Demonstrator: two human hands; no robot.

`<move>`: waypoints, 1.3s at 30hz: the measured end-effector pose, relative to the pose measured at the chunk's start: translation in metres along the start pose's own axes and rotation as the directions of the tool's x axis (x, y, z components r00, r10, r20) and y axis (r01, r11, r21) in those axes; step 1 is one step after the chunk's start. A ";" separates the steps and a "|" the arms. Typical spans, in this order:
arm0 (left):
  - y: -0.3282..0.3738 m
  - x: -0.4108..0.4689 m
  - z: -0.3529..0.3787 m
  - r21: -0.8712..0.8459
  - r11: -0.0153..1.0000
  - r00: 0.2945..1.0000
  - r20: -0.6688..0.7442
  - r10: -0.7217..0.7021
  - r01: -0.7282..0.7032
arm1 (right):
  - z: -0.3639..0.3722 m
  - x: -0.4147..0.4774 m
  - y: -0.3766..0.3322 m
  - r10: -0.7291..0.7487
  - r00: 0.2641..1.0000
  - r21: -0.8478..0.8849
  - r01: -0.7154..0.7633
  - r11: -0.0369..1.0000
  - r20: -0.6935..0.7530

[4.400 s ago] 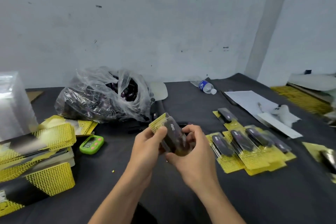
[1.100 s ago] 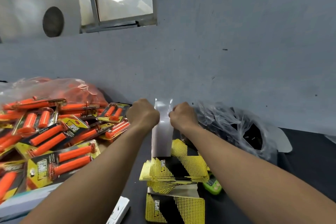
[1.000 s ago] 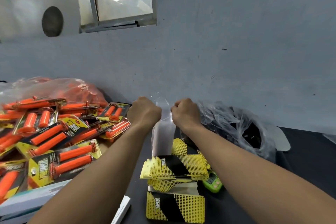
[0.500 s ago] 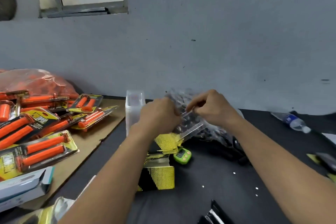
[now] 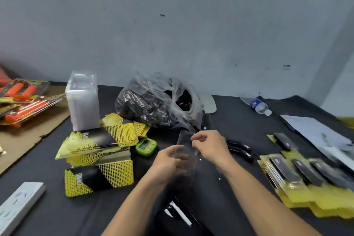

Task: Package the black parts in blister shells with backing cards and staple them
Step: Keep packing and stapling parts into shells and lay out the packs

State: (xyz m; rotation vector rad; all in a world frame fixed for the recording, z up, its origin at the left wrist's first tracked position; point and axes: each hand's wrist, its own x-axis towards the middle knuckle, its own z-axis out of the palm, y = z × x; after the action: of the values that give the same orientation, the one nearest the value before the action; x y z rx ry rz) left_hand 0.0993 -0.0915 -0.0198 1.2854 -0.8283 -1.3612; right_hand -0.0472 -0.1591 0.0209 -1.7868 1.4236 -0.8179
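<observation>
Packs [image 5: 298, 174] lie finished at four o'clock, while left hand [image 5: 170, 161] and right hand [image 5: 208, 145] pinch a seemingly empty blister shell [image 5: 183, 139] at centre, which by my reckoning needs a black part [image 5: 240, 153], backing card [image 5: 99, 177] and stapling.

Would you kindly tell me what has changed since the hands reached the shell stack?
The left hand and right hand drew back from the tall stack of clear plastic shells, now holding one clear plastic blister shell taken off it. The stack, clear bag of black parts and yellow-black backing cards stayed put.
</observation>
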 end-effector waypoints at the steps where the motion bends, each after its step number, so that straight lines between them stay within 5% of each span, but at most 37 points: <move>1: -0.007 0.003 0.000 -0.023 0.999 0.999 0.044 -0.022 0.023 | 0.003 0.000 0.008 0.005 1.000 0.022 -0.005 1.000 0.005; 5: -0.020 0.010 -0.007 -0.215 0.960 0.953 0.278 -0.117 0.180 | 0.009 0.010 0.026 -0.004 0.994 0.157 -0.012 0.987 0.105; 7: -0.019 0.015 -0.009 -0.275 0.931 0.945 0.285 -0.161 0.241 | 0.012 0.015 0.028 0.004 0.985 0.259 -0.049 0.965 0.171; 10: -0.019 0.017 -0.007 -0.300 0.926 0.963 0.210 -0.169 0.228 | 0.007 0.020 0.037 0.033 0.998 0.338 -0.014 0.941 -0.051; 12: -0.020 0.018 -0.008 -0.358 0.910 0.974 0.162 -0.160 0.209 | -0.005 0.024 0.051 -0.022 0.958 -0.008 0.021 1.000 -0.285; 15: -0.020 0.017 -0.012 -0.419 0.881 0.975 0.123 -0.183 0.219 | -0.006 0.022 0.069 -0.135 0.979 -0.603 0.015 0.798 -0.154; 18: -0.019 0.018 -0.016 -0.436 0.870 0.973 0.129 -0.194 0.231 | 0.008 0.013 0.082 -0.263 0.965 -0.731 0.172 0.660 -0.010; 21: -0.019 0.020 -0.018 -0.445 0.865 0.972 0.137 -0.192 0.233 | 0.002 0.011 0.083 -0.259 0.966 -0.749 0.160 0.643 -0.016; 24: -0.019 0.019 -0.018 -0.443 0.866 0.972 0.133 -0.193 0.233 | -0.007 0.001 0.074 -0.218 0.971 -0.564 0.126 0.816 -0.098; 26: -0.020 0.021 -0.017 -0.435 0.869 0.972 0.126 -0.199 0.234 | -0.012 -0.007 0.065 -0.103 0.963 -0.115 0.077 0.990 -0.248; 28: -0.019 0.022 -0.014 -0.423 0.874 0.971 0.120 -0.207 0.238 | -0.016 -0.015 0.053 0.110 0.974 0.493 0.002 0.870 -0.198; 30: -0.019 0.023 -0.010 -0.405 0.882 0.970 0.120 -0.209 0.241 | -0.017 -0.022 0.048 0.156 0.987 0.755 -0.068 0.653 -0.046; 32: -0.019 0.023 -0.009 -0.397 0.887 0.971 0.118 -0.206 0.237 | -0.019 -0.027 0.048 0.139 0.990 0.757 -0.097 0.647 0.009; 39: -0.020 0.025 -0.011 -0.355 0.910 0.976 0.120 -0.184 0.216 | -0.044 -0.014 0.040 0.037 0.999 0.433 -0.042 0.900 0.019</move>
State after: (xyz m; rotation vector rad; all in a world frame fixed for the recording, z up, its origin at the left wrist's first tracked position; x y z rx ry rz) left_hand 0.1086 -0.1094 -0.0469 1.0439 -0.4727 -1.6540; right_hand -0.1075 -0.1579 0.0119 -1.4127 1.1532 -1.0122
